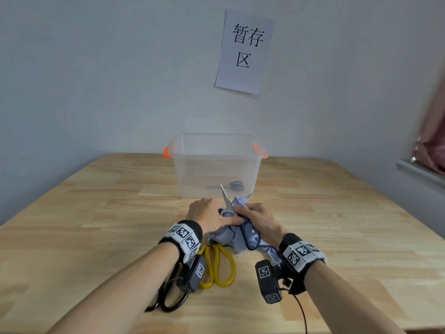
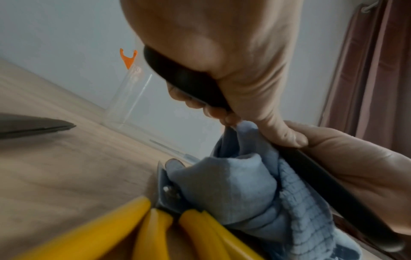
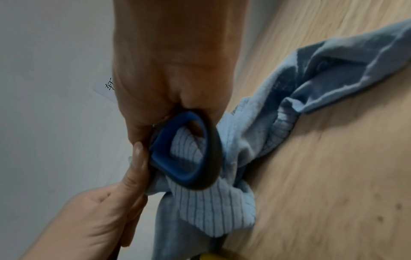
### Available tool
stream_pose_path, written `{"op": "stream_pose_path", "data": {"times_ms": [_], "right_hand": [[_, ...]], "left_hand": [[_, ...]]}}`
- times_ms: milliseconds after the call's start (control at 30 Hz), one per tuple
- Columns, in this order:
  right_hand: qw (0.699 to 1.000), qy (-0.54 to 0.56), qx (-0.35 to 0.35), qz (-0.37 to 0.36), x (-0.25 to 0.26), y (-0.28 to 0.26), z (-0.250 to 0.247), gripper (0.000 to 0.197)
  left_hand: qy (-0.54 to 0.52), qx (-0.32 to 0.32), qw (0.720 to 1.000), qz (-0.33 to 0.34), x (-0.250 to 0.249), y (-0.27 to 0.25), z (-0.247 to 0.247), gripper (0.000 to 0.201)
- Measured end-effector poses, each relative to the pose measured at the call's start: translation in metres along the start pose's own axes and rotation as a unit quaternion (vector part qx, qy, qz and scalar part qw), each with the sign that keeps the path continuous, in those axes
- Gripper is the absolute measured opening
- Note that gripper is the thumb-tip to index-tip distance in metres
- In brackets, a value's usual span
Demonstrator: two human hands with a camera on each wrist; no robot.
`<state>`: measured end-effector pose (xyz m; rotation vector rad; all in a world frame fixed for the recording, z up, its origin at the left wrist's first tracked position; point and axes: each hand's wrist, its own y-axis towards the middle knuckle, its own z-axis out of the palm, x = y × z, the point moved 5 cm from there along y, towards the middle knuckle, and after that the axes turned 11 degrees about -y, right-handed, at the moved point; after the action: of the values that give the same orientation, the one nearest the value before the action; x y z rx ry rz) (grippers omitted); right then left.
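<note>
Scissors (image 1: 225, 198) in cloth (image 1: 231, 237); L hand (image 1: 209, 213), R hand (image 1: 258, 220) fingers (image 1: 242, 210) grip both.

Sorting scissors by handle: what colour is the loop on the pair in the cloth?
Scissor handle loop: blue inside, black outside; clearest in right wrist view.

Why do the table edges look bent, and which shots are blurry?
Head view: the wide lens bows the table edges and smears the curtain; light soft, even. Left wrist view: close yellow handles out of focus. Right wrist view: blue cloth and scissors handle smeared.
</note>
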<state>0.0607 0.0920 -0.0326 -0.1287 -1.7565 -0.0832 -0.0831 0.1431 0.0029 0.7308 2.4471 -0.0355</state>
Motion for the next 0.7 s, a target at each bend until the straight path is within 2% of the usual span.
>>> {"op": "stream_pose_path", "data": {"times_ms": [67, 167, 300, 367, 467, 567, 700], "right_hand": [[1.000, 0.002, -0.013, -0.010, -0.0010, -0.0003, 0.0023, 0.051], [0.999, -0.005, -0.044, -0.018, -0.0017, 0.0003, 0.0021, 0.037], [0.995, -0.013, -0.094, -0.022, 0.0003, 0.0008, 0.0005, 0.050], [0.994, -0.001, -0.104, -0.019, 0.0001, 0.0010, -0.0001, 0.049], [0.994, 0.013, -0.106, -0.007, 0.0002, 0.0016, 0.0022, 0.039], [0.994, 0.033, -0.104, 0.013, -0.0012, 0.0042, 0.0043, 0.039], [0.995, 0.074, -0.059, 0.038, -0.0024, 0.0034, 0.0051, 0.041]], "left_hand": [[0.009, -0.004, 1.000, 0.004, 0.0006, -0.0001, 0.0013, 0.073], [0.023, -0.006, 1.000, 0.008, 0.0003, -0.0007, 0.0017, 0.074], [0.050, -0.007, 0.999, 0.011, -0.0023, -0.0009, -0.0002, 0.073], [0.065, -0.004, 0.998, 0.013, -0.0032, -0.0008, -0.0009, 0.072], [0.077, -0.007, 0.997, 0.016, -0.0016, -0.0012, -0.0020, 0.071], [0.080, -0.010, 0.997, 0.021, -0.0009, 0.0005, -0.0029, 0.070], [0.059, 0.003, 0.998, 0.011, 0.0014, 0.0030, -0.0043, 0.068]]}}
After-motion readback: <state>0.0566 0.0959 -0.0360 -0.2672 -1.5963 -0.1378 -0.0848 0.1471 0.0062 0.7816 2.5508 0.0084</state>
